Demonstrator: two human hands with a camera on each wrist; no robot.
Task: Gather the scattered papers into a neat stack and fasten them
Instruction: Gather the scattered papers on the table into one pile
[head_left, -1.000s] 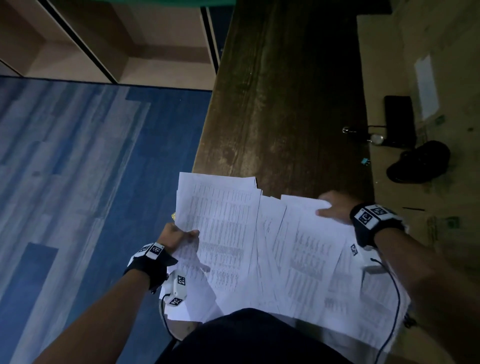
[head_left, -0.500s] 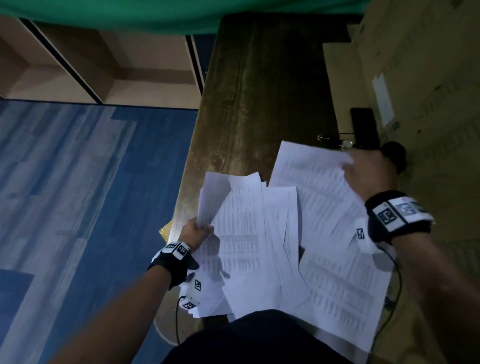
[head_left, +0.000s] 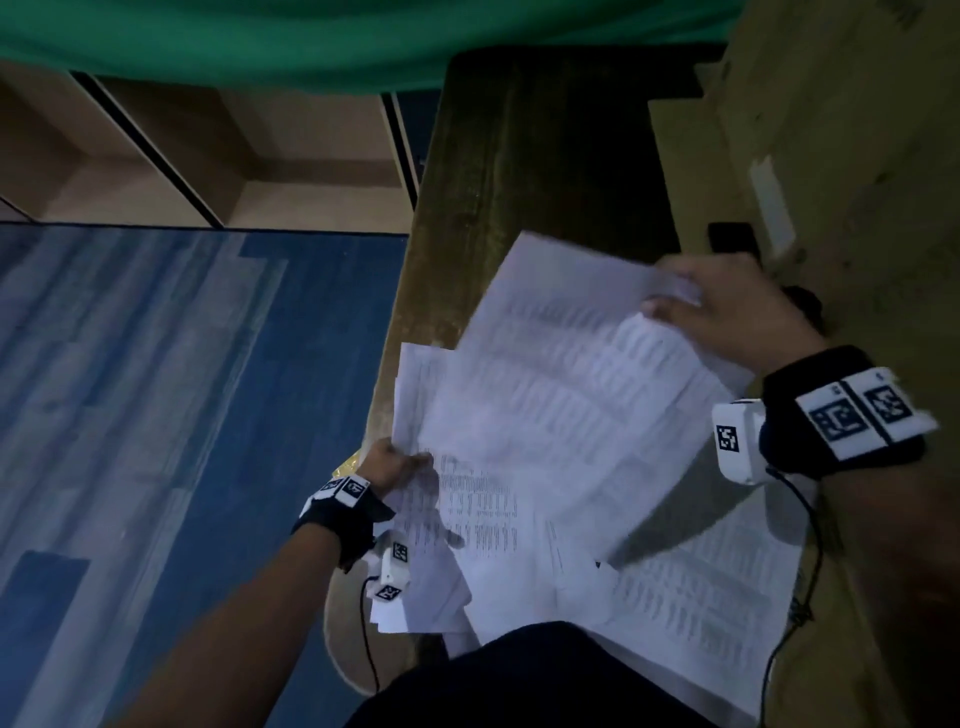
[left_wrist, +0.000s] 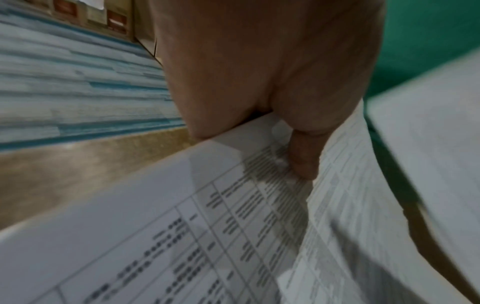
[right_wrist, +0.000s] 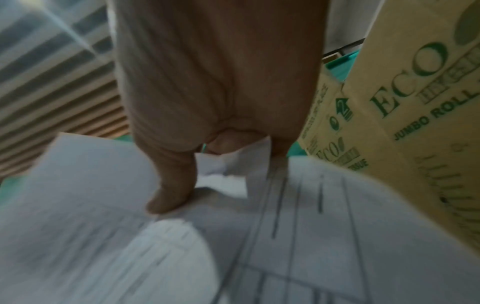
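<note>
White printed papers (head_left: 561, 415) lie fanned over the near end of a dark wooden table (head_left: 519, 182). My left hand (head_left: 395, 460) pinches the left edge of a bundle of sheets (left_wrist: 233, 205), thumb on top. My right hand (head_left: 711, 306) grips the far corner of a lifted sheaf of papers (right_wrist: 233, 164) and holds it above the rest, tilted toward the left. More sheets (head_left: 701, 597) lie flat under it near my body.
Cardboard boxes (head_left: 831, 156) printed with green lettering (right_wrist: 415, 92) stand close on the right. A black object (head_left: 732, 238) lies beside them, mostly behind my right hand. The table's left edge drops to blue carpet (head_left: 156, 415). Green cloth (head_left: 260, 36) hangs at the back.
My right hand has lifted its sheaf off the table and swung it leftward over the bundle in my left hand. The left hand has kept its grip.
</note>
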